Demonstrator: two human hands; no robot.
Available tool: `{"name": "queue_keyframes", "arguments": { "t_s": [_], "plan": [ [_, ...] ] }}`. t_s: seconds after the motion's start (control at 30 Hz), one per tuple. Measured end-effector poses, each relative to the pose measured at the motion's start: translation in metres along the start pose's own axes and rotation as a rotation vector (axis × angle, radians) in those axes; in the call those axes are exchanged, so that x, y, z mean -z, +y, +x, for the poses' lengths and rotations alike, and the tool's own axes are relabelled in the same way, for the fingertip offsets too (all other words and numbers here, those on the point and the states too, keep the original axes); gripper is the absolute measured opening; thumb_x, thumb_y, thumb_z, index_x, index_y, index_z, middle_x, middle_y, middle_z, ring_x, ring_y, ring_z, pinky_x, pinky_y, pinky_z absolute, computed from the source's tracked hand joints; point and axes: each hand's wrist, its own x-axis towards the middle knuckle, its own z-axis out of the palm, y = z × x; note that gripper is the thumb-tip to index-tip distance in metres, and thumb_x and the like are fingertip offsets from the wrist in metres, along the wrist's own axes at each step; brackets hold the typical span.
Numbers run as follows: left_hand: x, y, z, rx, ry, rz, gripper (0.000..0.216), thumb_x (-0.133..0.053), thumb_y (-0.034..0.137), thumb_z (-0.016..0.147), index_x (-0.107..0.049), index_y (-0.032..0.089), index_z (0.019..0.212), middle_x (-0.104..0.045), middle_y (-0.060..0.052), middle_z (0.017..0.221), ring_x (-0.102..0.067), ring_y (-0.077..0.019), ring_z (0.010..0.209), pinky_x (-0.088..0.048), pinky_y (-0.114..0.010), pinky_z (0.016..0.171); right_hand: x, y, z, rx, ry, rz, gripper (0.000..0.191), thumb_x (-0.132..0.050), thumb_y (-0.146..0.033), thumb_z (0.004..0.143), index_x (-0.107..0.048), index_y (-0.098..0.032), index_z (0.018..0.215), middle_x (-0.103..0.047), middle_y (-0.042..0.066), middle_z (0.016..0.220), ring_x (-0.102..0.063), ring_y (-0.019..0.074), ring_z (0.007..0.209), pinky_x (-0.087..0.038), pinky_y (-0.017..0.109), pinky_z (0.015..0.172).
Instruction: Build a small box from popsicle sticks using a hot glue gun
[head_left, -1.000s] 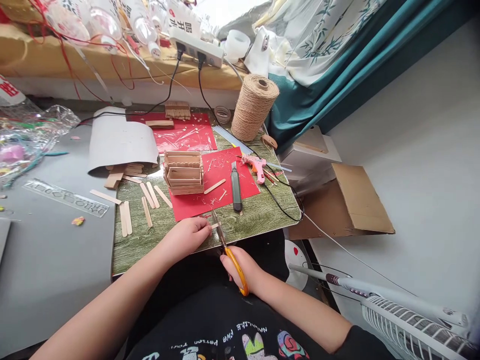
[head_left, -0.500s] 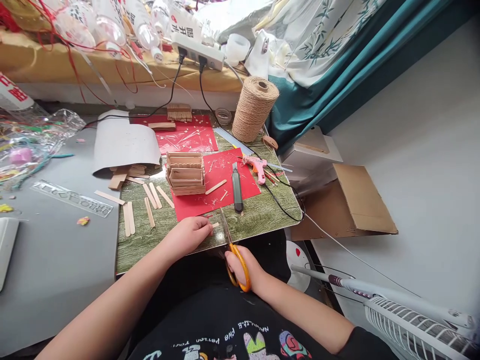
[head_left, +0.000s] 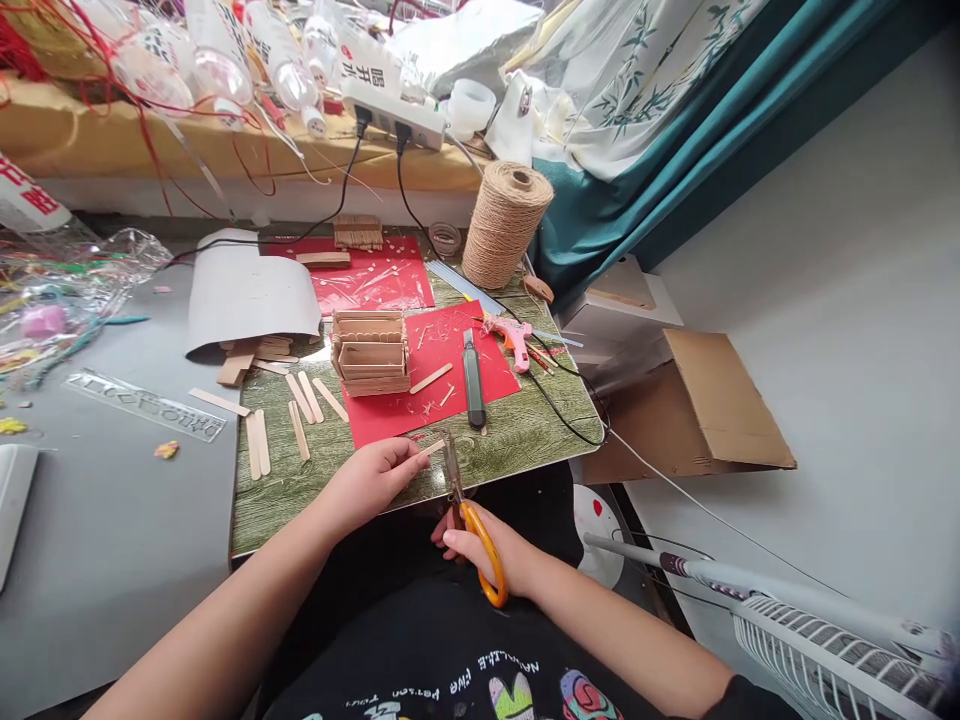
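Note:
Between the thumb and fingers of my left hand (head_left: pixel 382 475) is a light wooden craft stick (head_left: pixel 433 448), its end at the scissor blades. My right hand (head_left: pixel 487 545) grips orange-handled scissors (head_left: pixel 480 535), blades pointing up and away from me. Whether the blades touch the stick I cannot tell. Beyond my hands, a small box built of craft sticks (head_left: pixel 371 365) rests on a red sheet (head_left: pixel 375 420). A green utility knife (head_left: pixel 473 380) lies to its right, and a pink glue gun (head_left: pixel 512 338) is farther right. Loose craft sticks (head_left: pixel 300 430) lie left of the box.
A twine spool (head_left: pixel 506 225) stands at the table's back right. Black cords run from a white power strip (head_left: pixel 397 115) on the ledge. Left are a clear stencil ruler (head_left: pixel 146 403) and a curled white sheet (head_left: pixel 251 295). A cardboard box (head_left: pixel 720 400) sits right of the table.
More of the stick now shows beyond my left fingers, and its end has come to the blades. The scissors look less widely opened; my right fingers have shifted on the handles.

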Motion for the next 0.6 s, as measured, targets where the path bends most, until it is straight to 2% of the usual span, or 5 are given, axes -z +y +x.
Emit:
{"name": "queue_keyframes", "arguments": {
  "t_s": [0.13, 0.3, 0.6],
  "plan": [
    [0.0017, 0.0004, -0.0004, 0.032, -0.036, -0.071, 0.055, -0.053, 0.072, 0.095, -0.057, 0.021, 0.077, -0.048, 0.004, 0.065, -0.041, -0.014, 0.06, -0.033, -0.026, 0.059, 0.0009, 0.0057, -0.0009, 0.011, -0.02, 0.009, 0.037, -0.066, -0.054, 0.093, -0.054, -0.02, 0.097, -0.065, 0.006, 0.1, -0.067, 0.0201, 0.083, -0.056, 0.036, 0.078],
    [0.001, -0.0032, 0.0001, -0.009, -0.032, -0.078, 0.052, -0.051, 0.067, 0.098, -0.049, 0.021, 0.074, -0.039, 0.006, 0.067, -0.037, -0.0131, 0.062, -0.032, -0.025, 0.06, 0.0006, 0.0063, -0.0012, 0.046, -0.033, -0.025, 0.036, -0.065, -0.055, 0.096, -0.053, -0.021, 0.098, -0.063, 0.004, 0.097, -0.065, 0.0195, 0.085, -0.055, 0.034, 0.08],
    [0.002, 0.0066, 0.0004, -0.019, -0.06, 0.05, 0.049, -0.048, 0.064, 0.099, -0.049, 0.022, 0.074, -0.046, 0.003, 0.072, -0.046, -0.0161, 0.068, -0.037, -0.028, 0.065, 0.0036, 0.0012, -0.0016, 0.06, -0.053, -0.197, 0.03, -0.059, -0.052, 0.102, -0.054, -0.022, 0.101, -0.059, 0.002, 0.095, -0.06, 0.0187, 0.085, -0.053, 0.032, 0.082]
  ]
}}
